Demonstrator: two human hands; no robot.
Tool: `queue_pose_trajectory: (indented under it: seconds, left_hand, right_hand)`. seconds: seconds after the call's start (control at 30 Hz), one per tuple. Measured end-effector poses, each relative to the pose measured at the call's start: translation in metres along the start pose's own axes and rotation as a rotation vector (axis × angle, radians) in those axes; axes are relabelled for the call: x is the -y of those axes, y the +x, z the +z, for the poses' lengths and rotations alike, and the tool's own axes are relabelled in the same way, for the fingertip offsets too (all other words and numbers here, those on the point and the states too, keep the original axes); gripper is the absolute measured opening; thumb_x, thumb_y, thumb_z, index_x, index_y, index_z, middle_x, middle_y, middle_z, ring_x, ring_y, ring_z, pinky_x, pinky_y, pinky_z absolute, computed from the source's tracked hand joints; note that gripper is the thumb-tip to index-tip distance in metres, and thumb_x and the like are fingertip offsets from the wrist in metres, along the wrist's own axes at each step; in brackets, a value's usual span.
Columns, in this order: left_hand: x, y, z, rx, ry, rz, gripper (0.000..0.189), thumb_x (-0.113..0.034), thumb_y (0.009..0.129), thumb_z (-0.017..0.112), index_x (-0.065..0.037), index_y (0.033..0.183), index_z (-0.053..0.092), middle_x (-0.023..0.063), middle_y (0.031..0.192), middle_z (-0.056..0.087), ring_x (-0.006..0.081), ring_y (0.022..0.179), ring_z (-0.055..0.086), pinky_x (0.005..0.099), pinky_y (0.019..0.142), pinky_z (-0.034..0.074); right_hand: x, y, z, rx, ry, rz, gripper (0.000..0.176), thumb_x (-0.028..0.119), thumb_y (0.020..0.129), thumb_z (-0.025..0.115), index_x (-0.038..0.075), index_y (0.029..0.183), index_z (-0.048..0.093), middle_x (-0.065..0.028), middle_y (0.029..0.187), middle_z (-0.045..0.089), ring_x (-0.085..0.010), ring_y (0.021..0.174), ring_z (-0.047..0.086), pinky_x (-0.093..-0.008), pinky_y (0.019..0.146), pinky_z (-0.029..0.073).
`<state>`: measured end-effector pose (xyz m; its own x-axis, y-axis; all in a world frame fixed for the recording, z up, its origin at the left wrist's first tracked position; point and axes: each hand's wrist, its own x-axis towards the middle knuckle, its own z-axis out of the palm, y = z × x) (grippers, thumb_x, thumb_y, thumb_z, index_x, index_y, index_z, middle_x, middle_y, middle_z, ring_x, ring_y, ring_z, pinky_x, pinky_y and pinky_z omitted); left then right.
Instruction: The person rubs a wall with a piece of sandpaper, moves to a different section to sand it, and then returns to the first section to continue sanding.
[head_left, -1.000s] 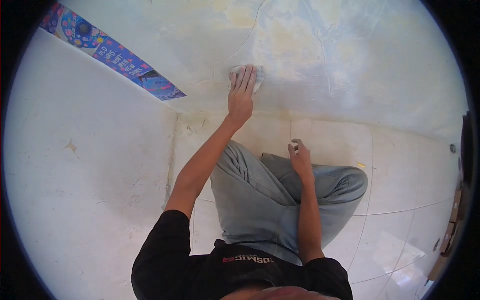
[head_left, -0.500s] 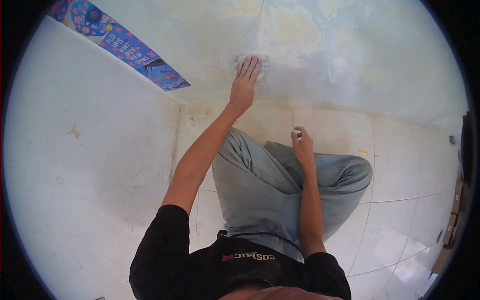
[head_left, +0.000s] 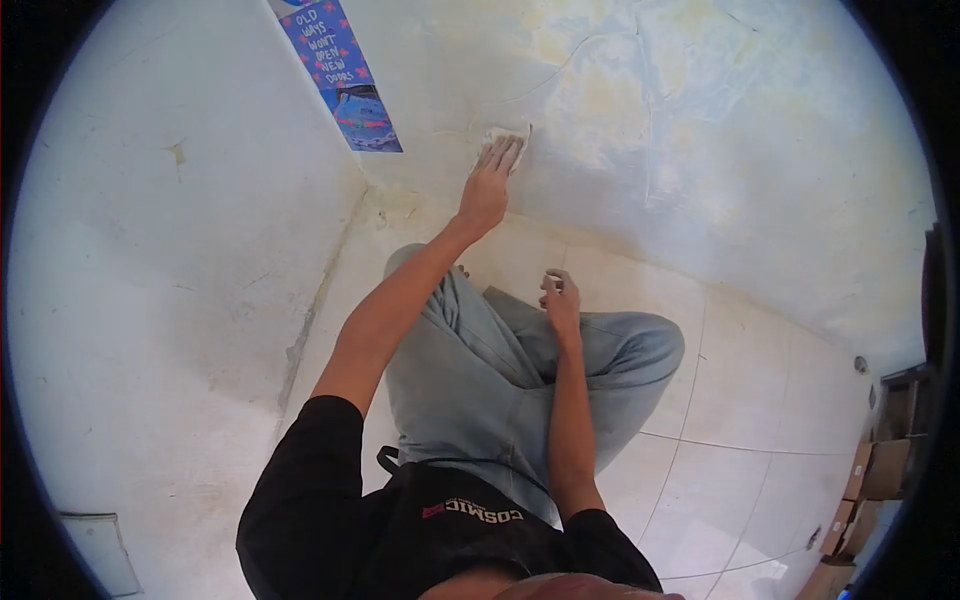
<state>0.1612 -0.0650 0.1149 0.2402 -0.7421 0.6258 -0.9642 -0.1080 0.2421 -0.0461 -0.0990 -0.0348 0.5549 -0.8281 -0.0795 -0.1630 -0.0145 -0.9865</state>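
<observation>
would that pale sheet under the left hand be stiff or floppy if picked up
The pale sheet would probably flex rather than stay rigid: its outline looks uneven and one corner juts up past the fingers of the left hand. It is likely light, as it looks thin. Pushed along the wall, it might wrinkle, though the fingers hide much of it.

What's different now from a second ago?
The whole view has turned, so the colorful poster strip stands steeper and farther right, and more of the boxes shows. I can't tell how far the pale pad slid. Nothing was picked up or let go that I can see. The left hand still presses the pad on the wall; the right hand still has bent fingers.
</observation>
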Motion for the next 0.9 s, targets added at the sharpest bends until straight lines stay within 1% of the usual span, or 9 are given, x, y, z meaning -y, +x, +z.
queue_pose_trajectory:
  seconds: [0.07,0.17,0.27,0.37,0.43,0.53,0.63,0.77,0.9]
  left_hand:
    - [0.000,0.004,-0.006,-0.069,-0.024,0.064,0.061,0.007,0.084,0.046,0.002,0.144,0.039,0.0202,0.147,0.043,0.0356,0.140,0.035,0.0459,0.119,0.025]
    - [0.011,0.002,-0.017,-0.137,0.015,0.191,0.064,0.008,0.081,0.047,0.002,0.145,0.039,0.0199,0.149,0.041,0.0348,0.142,0.033,0.0476,0.119,0.023]
    - [0.027,0.005,-0.012,-0.133,0.063,0.265,0.067,0.006,0.079,0.049,0.003,0.145,0.039,0.0190,0.151,0.038,0.0335,0.143,0.032,0.0489,0.119,0.022]
    - [0.040,0.024,0.002,-0.098,0.061,0.291,0.066,0.007,0.079,0.048,0.003,0.144,0.040,0.0165,0.152,0.039,0.0336,0.144,0.030,0.0498,0.119,0.022]
    - [0.046,0.044,0.017,-0.012,0.176,0.341,0.061,-0.002,0.083,0.052,0.004,0.143,0.042,0.0162,0.153,0.037,0.0305,0.143,0.033,0.0476,0.118,0.025]
    - [0.046,0.072,0.026,-0.082,0.219,0.438,0.059,-0.005,0.085,0.051,0.003,0.143,0.042,0.0152,0.152,0.039,0.0292,0.143,0.034,0.0471,0.118,0.026]
    - [0.055,0.062,0.037,-0.075,0.199,0.403,0.058,-0.007,0.087,0.050,0.002,0.144,0.042,0.0144,0.152,0.040,0.0284,0.143,0.035,0.0470,0.118,0.025]
    - [0.082,0.026,0.063,-0.060,0.159,0.376,0.057,-0.008,0.088,0.049,0.002,0.144,0.042,0.0137,0.151,0.042,0.0285,0.142,0.036,0.0468,0.118,0.025]
    - [0.060,0.047,0.054,-0.097,0.125,0.326,0.057,-0.006,0.087,0.050,0.002,0.143,0.043,0.0141,0.150,0.043,0.0288,0.141,0.037,0.0474,0.118,0.025]
  right_hand:
    - [0.005,-0.003,0.011,0.001,0.056,-0.031,0.027,0.019,0.096,0.058,0.003,0.117,0.062,-0.0101,0.085,0.066,-0.0145,0.059,0.061,-0.0311,0.055,0.049]
    - [-0.013,0.004,0.029,-0.040,-0.085,-0.155,0.028,0.019,0.095,0.058,0.002,0.116,0.062,-0.0110,0.085,0.067,-0.0149,0.059,0.061,-0.0313,0.055,0.049]
    - [-0.034,0.007,0.021,-0.055,-0.134,-0.142,0.028,0.019,0.094,0.059,0.002,0.115,0.063,-0.0115,0.084,0.067,-0.0149,0.059,0.061,-0.0309,0.056,0.049]
    - [-0.044,0.016,0.005,-0.127,-0.268,-0.106,0.028,0.019,0.093,0.060,0.001,0.114,0.063,-0.0115,0.083,0.066,-0.0149,0.059,0.062,-0.0314,0.056,0.049]
    - [-0.035,0.017,-0.007,-0.167,-0.216,0.016,0.028,0.018,0.093,0.059,0.001,0.116,0.063,-0.0115,0.083,0.066,-0.0148,0.059,0.062,-0.0313,0.055,0.049]
    - [-0.022,0.016,-0.007,-0.164,-0.104,0.133,0.029,0.018,0.094,0.059,0.001,0.118,0.062,-0.0112,0.083,0.066,-0.0143,0.059,0.061,-0.0303,0.055,0.049]
    - [-0.019,0.021,0.001,-0.136,-0.068,0.130,0.029,0.018,0.094,0.059,0.003,0.117,0.062,-0.0138,0.085,0.067,-0.0183,0.063,0.063,-0.0329,0.058,0.050]
    - [-0.017,0.023,0.006,-0.098,-0.060,0.135,0.028,0.019,0.094,0.059,0.003,0.117,0.062,-0.0142,0.085,0.067,-0.0184,0.062,0.062,-0.0332,0.058,0.049]
    - [-0.020,0.026,0.009,-0.094,-0.147,0.117,0.028,0.017,0.094,0.059,0.003,0.117,0.062,-0.0145,0.085,0.067,-0.0196,0.063,0.061,-0.0352,0.060,0.048]
